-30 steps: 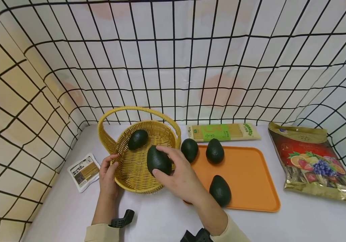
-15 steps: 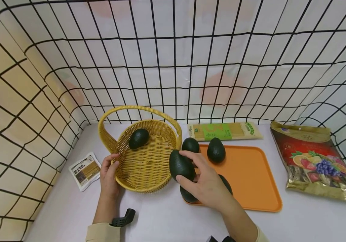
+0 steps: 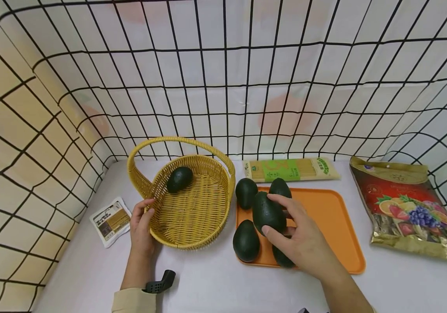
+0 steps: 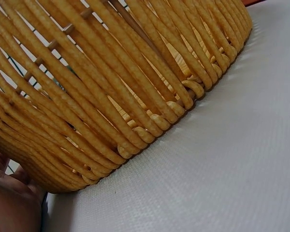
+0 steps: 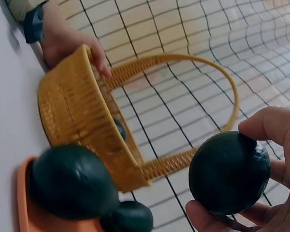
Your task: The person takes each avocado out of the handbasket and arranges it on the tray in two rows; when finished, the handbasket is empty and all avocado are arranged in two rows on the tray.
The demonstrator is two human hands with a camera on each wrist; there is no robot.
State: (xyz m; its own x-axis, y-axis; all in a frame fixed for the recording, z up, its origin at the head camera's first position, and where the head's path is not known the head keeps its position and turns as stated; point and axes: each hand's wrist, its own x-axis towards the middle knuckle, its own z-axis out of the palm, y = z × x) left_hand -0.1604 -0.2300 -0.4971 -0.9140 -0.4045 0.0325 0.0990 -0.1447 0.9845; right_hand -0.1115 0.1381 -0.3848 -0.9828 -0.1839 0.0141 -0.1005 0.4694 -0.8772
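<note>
My left hand [image 3: 141, 230] grips the left rim of a yellow wicker basket [image 3: 197, 217] with a tall arched handle. Inside the basket, toward its back left, lies one dark green avocado [image 3: 179, 179]. With thumb and fingers my right hand [image 3: 303, 237] holds another avocado [image 3: 267, 214] above the left part of an orange tray [image 3: 326, 217]. Several more avocados [image 3: 246, 241] rest on that part of the tray, some partly hidden by the hand and the held fruit. In the right wrist view the held avocado [image 5: 229, 172] appears clear of those below it.
Behind the tray lies a pack of dried noodles [image 3: 291, 170]. A large gold and red bag [image 3: 407, 206] printed with fruit lies at the right, a small white and brown packet [image 3: 110, 221] left of the basket. Black wire mesh [image 3: 225, 82] encloses the back and sides.
My right hand has carried the avocado from above the basket rightward to above the tray. An avocado at the tray's front left has come into view. My left hand stays on the basket.
</note>
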